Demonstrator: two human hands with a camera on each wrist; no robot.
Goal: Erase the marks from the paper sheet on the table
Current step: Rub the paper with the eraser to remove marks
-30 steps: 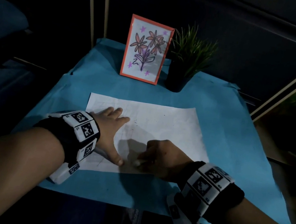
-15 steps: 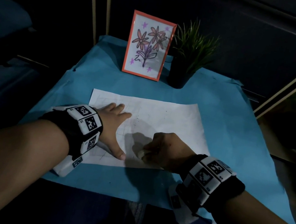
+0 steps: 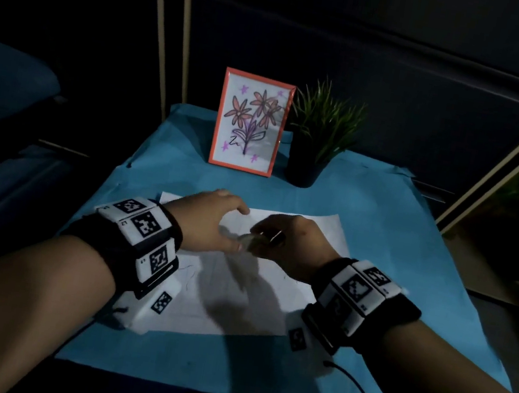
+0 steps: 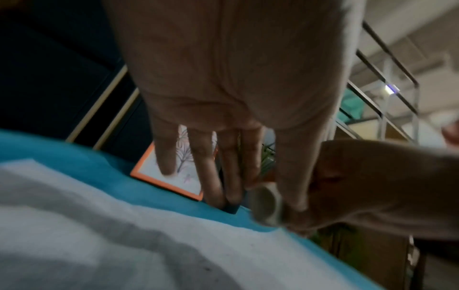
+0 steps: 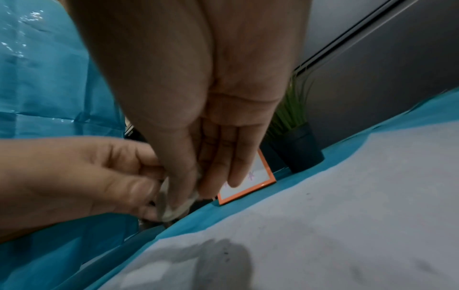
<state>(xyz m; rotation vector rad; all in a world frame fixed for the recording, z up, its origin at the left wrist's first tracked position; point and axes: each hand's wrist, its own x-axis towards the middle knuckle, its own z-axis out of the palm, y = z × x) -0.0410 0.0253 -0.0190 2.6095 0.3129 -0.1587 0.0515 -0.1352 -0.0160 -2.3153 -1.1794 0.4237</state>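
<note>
I see both hands lifted off the sheet (image 3: 235, 298), which lies flat on the blue cover (image 3: 395, 252) with faint marks left on its near part. That is my main worry: nothing holds the paper down, so if I bring the eraser (image 3: 247, 239) back and rub before my left hand (image 3: 209, 222) presses the sheet, the paper could slide or crease on that slick-looking cover (it glints like plastic in the right wrist view). My right hand (image 3: 291, 245) pinches the eraser between thumb and fingertips, and my left thumb touches it too, the other left fingers straight and spread; if this is a handover or a regrip, the small piece could slip and drop. The light is poor, so I may miss faint marks in the shadow my hands cast.

The room is dim, with dark panels behind and pale vertical strips at the left. The cover spans the table, wrinkled at its edges. At the far edge a framed flower drawing (image 3: 252, 123) stands upright, a potted plant (image 3: 321, 131) just beside it on the right, both well apart from the sheet.
</note>
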